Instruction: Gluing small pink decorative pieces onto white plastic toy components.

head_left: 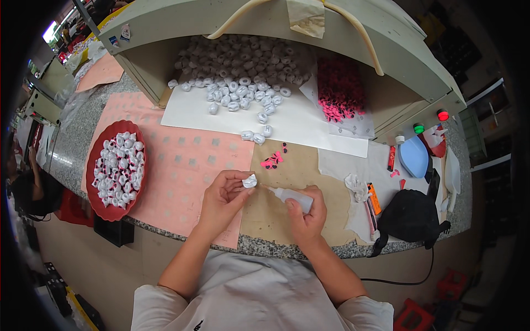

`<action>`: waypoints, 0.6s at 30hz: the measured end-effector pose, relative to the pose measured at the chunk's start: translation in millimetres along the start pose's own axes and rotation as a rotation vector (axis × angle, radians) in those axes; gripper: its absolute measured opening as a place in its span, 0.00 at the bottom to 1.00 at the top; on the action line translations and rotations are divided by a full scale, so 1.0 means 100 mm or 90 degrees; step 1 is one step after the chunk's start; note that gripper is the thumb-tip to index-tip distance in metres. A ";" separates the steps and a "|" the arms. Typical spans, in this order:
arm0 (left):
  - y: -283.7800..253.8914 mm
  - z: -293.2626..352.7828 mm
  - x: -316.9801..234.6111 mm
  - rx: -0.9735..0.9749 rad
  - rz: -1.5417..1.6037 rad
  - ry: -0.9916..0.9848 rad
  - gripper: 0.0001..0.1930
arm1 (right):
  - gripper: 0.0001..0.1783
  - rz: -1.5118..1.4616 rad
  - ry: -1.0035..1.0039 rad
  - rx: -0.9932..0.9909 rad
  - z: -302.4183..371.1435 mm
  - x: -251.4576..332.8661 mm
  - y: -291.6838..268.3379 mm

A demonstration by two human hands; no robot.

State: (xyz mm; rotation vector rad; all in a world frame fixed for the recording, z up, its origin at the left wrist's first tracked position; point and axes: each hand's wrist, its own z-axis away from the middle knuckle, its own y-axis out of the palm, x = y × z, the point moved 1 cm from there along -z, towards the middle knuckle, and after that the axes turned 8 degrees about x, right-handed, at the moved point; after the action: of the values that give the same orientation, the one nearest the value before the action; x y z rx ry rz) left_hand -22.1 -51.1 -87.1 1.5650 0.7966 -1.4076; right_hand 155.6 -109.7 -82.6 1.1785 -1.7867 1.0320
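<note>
Between the thumb and fingers of my left hand (223,201) is a small white rounded piece (250,181). My right hand (309,215) is wrapped round a translucent squeeze bottle (295,197), tilted so its narrow nozzle points left at the white piece; a small gap seems to lie between them. Just beyond my hands, a few small pink-and-black pieces (271,160) lie on the brown paper (309,165). Three loose white pieces (259,138) sit past those, at the edge of the white sheet (331,144).
A red scalloped bowl (95,205) at left holds many white pieces. Under the hooded cabinet (381,60) are heaps of white pieces (237,66) and pink pieces (342,94). At right lie a black bag (407,216), a blue dish (414,158) and crumpled tissue (358,187).
</note>
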 end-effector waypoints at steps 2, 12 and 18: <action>0.01 0.00 -0.01 0.002 0.004 0.003 0.14 | 0.09 0.011 0.008 -0.003 0.01 0.01 -0.02; 0.01 0.00 -0.07 -0.019 0.032 0.007 0.14 | 0.10 -0.089 0.075 0.013 -0.01 0.01 0.00; -0.08 -0.01 -0.08 -0.010 0.058 -0.005 0.15 | 0.12 -0.047 0.195 0.031 -0.26 0.03 -0.03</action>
State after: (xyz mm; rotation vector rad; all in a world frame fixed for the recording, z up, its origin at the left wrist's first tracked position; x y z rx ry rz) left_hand -30.6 -46.3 -80.9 1.5632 0.7212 -1.3375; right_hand 161.2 -87.7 -69.6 1.0439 -1.4777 1.1509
